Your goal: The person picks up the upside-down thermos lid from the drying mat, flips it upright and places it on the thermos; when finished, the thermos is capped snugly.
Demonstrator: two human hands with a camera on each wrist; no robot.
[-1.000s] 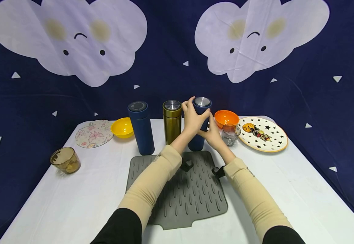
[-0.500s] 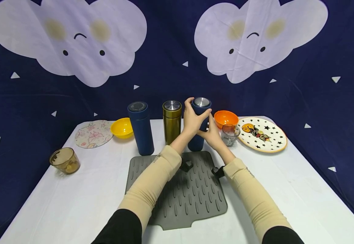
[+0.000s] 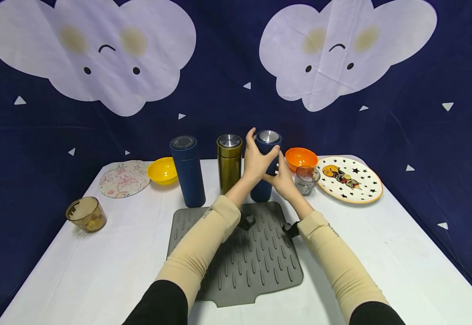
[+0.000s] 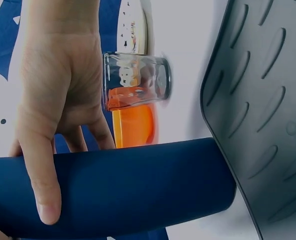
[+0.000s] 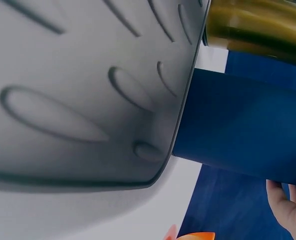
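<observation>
A blue thermos bottle with a silver-topped lid [image 3: 262,193] stands upright behind the grey ribbed mat [image 3: 256,262]. My left hand [image 3: 256,159] holds it near the top, thumb across the front and index finger raised beside the lid. Lower down, my right hand [image 3: 284,181] grips the body. In the left wrist view, the right hand [image 4: 55,95] lays its thumb over the blue thermos [image 4: 138,190]. The right wrist view shows fingertips [image 5: 282,202] at the thermos's side [image 5: 247,125]. The left hand's other fingers are mostly hidden behind the thermos.
To the left stand a gold thermos [image 3: 229,167] and a taller blue thermos [image 3: 189,174]. A yellow bowl [image 3: 163,170], patterned round plate [image 3: 125,179] and amber cup [image 3: 86,214] lie farther left. An orange bowl [image 3: 302,159], clear glass [image 3: 307,180] and star-patterned plate [image 3: 350,179] are right.
The left index finger has lifted and straightened beside the lid. The left wrist has shifted slightly. The thermos and the right hand stay almost still.
</observation>
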